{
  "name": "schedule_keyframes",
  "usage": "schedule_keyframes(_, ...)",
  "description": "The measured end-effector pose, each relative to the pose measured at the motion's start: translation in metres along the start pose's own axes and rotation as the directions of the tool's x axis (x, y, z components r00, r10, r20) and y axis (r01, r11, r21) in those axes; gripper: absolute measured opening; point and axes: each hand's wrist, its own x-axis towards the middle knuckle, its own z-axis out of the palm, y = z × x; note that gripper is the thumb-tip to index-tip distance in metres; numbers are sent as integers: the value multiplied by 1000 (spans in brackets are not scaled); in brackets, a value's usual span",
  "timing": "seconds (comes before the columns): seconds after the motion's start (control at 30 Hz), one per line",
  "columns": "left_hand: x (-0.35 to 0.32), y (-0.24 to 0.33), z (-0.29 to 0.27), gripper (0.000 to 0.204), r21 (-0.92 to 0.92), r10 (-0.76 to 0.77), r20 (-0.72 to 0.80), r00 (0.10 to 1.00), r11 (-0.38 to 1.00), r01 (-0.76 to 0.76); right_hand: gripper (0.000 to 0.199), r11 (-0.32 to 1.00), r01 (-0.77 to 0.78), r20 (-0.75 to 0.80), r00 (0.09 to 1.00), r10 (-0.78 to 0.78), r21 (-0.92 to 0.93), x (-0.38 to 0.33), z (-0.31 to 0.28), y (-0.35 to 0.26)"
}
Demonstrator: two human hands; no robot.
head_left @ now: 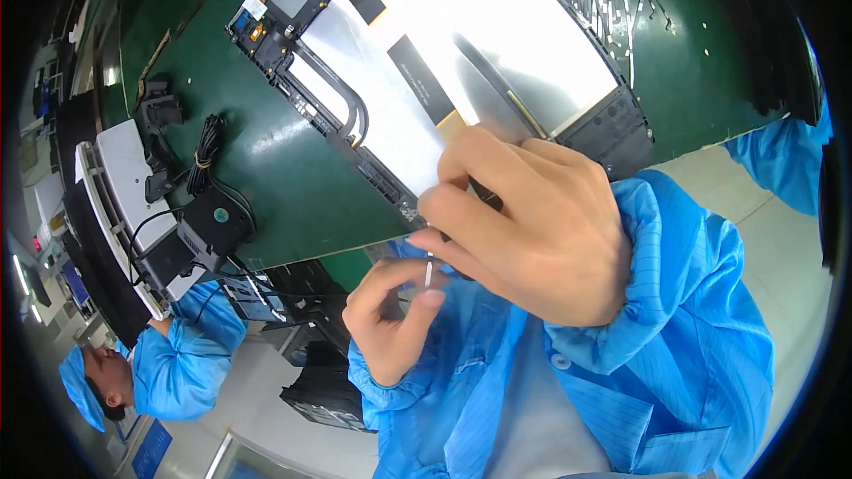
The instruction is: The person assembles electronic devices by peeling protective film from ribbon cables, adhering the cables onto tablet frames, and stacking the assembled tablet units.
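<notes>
A thin, short strip with a white section (429,270) stands upright between my two hands, just off the table's near edge. My left hand (390,315) is closed, its thumb and forefinger pinching the strip's lower part. Above it, my right hand (537,231) has its thumb and forefinger closed around the upper end; the exact contact is partly hidden. Behind my right hand lies an opened flat device casing (603,137) with a black frame and shiny silver panels. Glare washes out much of its surface, and my right hand covers part of its near edge.
Many thin black strips with pale ends (612,0) lie on the green table (302,204) at the far right. To the left are a coiled black cable (206,153) and a black box (216,223). A co-worker in blue (186,364) is at the lower left.
</notes>
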Motion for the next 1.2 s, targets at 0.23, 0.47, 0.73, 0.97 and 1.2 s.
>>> schedule_keyframes(0.23, 3, 5, 6, 24, -91, -10, -77, 997, 996, 3, 21, 967, -2, 29, 1000, -6, 255, -3, -13, -7)
schedule_keyframes(0.47, 20, 17, 23, 24, -260, 192, -59, 980, 945, -201, 26, 848, -124, 87, 992, 92, 515, -7, -22, 3)
schedule_keyframes(0.73, 45, 7, 13, 48, 337, 741, 23, 671, 627, -703, 21, 828, 211, 68, 956, -286, 519, -4, -42, 7)
schedule_keyframes(0.97, 54, 18, 13, 24, 346, 694, 39, 719, 666, -661, 21, 942, -218, -592, 806, 28, -253, 26, -152, 131)
schedule_keyframes(1.2, 55, 17, 18, 17, 296, 635, -63, 770, 749, -593, 29, 904, -335, -476, 861, 179, -266, 34, -175, 200)
